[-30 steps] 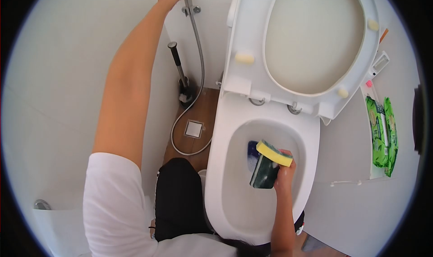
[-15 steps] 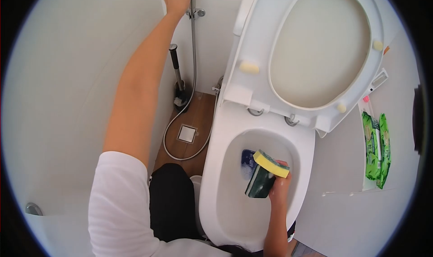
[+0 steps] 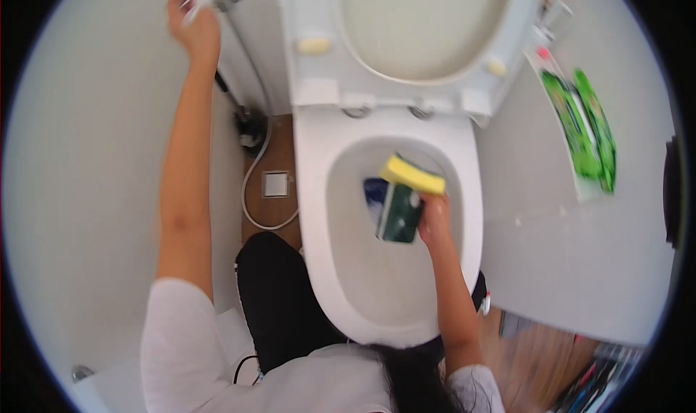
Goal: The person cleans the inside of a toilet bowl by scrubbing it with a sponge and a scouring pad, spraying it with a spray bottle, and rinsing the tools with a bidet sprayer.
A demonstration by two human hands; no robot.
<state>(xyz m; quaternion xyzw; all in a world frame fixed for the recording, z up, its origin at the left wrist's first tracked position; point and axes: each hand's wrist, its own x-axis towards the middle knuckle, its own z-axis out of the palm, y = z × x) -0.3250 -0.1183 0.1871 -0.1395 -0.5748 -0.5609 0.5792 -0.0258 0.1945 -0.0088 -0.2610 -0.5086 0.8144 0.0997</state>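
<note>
Pale walls (image 3: 87,159) and wood-look floor (image 3: 529,351) surround the toilet (image 3: 315,188); right hand (image 3: 433,219) grips scouring sponges (image 3: 402,214), left hand (image 3: 197,27) raised, its grip unclear

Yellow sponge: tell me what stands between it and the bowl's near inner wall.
Only the dark green pad, just below the yellow sponge in view, in the same right hand; past that, nothing visible.

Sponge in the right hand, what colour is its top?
The sponge is mostly yellow there: head view.

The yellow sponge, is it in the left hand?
No, the right hand holds the yellow sponge, while the left hand is well apart from it.
</note>
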